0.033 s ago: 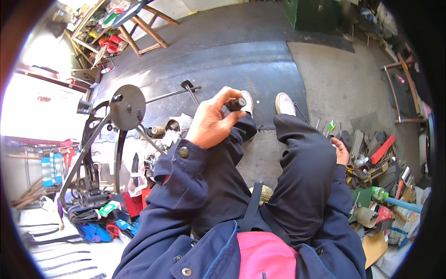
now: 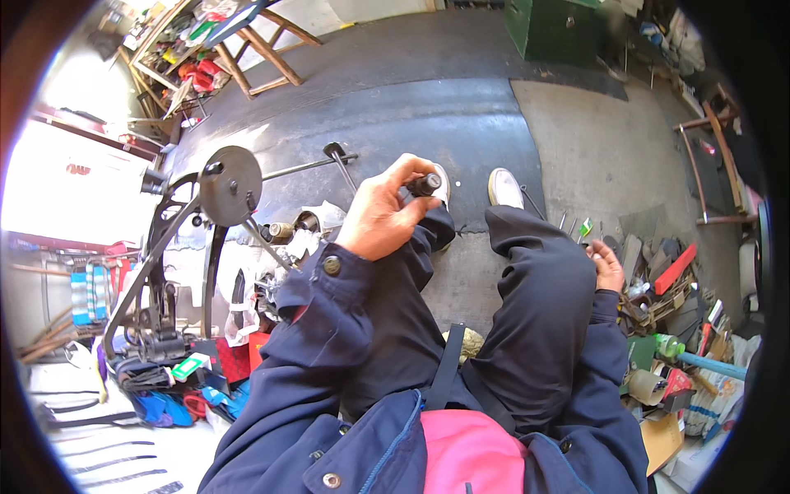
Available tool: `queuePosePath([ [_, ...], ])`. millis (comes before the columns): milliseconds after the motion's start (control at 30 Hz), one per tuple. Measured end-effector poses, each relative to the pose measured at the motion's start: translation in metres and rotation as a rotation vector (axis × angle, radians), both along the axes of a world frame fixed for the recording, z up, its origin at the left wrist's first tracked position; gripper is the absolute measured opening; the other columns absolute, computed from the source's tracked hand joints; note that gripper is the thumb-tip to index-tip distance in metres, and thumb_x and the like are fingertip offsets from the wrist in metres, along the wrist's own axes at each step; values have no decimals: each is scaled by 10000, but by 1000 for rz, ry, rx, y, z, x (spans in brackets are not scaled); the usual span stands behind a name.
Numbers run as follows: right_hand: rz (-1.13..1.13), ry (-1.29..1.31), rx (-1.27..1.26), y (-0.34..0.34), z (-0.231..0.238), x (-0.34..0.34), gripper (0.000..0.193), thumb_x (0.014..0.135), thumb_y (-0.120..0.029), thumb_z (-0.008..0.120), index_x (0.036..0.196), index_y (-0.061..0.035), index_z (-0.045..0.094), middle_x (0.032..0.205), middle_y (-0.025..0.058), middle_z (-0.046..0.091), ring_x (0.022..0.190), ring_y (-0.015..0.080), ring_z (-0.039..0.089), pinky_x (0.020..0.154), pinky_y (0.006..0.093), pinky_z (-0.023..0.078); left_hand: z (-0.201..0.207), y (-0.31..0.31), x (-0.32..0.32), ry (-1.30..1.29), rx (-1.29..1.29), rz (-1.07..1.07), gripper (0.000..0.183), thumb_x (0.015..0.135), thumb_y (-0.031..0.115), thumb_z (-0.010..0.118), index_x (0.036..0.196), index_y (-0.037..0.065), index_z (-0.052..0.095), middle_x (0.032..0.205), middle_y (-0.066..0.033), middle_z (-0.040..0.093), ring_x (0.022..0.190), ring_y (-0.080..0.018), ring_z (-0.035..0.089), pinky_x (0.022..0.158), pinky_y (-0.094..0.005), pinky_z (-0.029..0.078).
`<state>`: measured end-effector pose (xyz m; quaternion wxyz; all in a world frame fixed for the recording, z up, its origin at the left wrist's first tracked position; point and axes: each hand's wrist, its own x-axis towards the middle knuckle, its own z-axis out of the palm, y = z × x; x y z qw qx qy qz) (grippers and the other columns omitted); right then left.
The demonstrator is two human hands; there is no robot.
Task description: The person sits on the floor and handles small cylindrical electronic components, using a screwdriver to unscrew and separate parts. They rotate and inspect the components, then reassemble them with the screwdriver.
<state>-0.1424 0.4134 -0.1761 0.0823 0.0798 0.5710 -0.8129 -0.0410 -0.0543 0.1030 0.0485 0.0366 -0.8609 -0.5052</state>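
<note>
My left hand (image 2: 380,210) is raised over my left knee, its fingers closed around a short dark cylinder (image 2: 424,184) with a round ribbed end. Most of that piece is hidden in the palm, and its exact kind does not show. Beside my right knee, my right hand (image 2: 607,267) hangs low at the edge of a heap of tools (image 2: 650,288). Its fingers are curled together and partly covered by the trouser leg; anything between them is too small to make out. A black metal machine with a round disc (image 2: 231,186) stands left of my left hand.
Bags and small parts (image 2: 304,226) lie around the machine's foot. A wooden-legged stool (image 2: 262,53) stands at the far left, a green cabinet (image 2: 543,29) at the far right. A wooden frame (image 2: 724,156) stands at the right. Dark matting (image 2: 411,115) covers the floor ahead.
The whole view has shifted very slightly. My right hand has turned a little, with its fingers more bent. My left hand keeps its hold on the dark cylinder.
</note>
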Motion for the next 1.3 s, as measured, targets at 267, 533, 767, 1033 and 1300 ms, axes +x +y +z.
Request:
queuePosePath([
  [267,206,344,-163,-117,296,30,301,996,-56,627,1277,50,633,973,77,701,841,158,677,748,304,579,-17,30,46,149,321,-31,312,888,-14,725,1149,90,589,1025,-6,663,839,-69,554,722,-252,459],
  [533,458,598,220,-207,352,74,186,1010,-114,644,1113,32,692,919,108,710,774,141,687,711,279,570,-32,66,92,91,382,-50,338,902,-8,721,1201,88,598,1071,-4,685,934,-86,613,777,-254,469],
  [767,665,570,164,-237,324,74,138,976,-23,660,1086,12,584,934,144,725,808,186,724,746,295,597,-34,72,113,93,360,49,358,906,24,722,1248,79,632,1038,-21,695,801,-47,575,687,-227,463],
  [1033,661,570,114,-222,306,87,137,1059,-109,553,1092,20,584,952,164,733,819,207,733,768,319,598,-12,75,131,115,257,184,303,904,3,727,1191,57,647,939,8,636,760,-42,522,660,-220,442],
  [1300,559,588,224,-209,304,103,114,1049,-86,567,1078,22,593,956,145,734,848,180,724,792,290,580,-47,91,122,-27,457,235,277,916,17,745,1171,73,652,930,32,609,786,-25,490,664,-203,416],
])
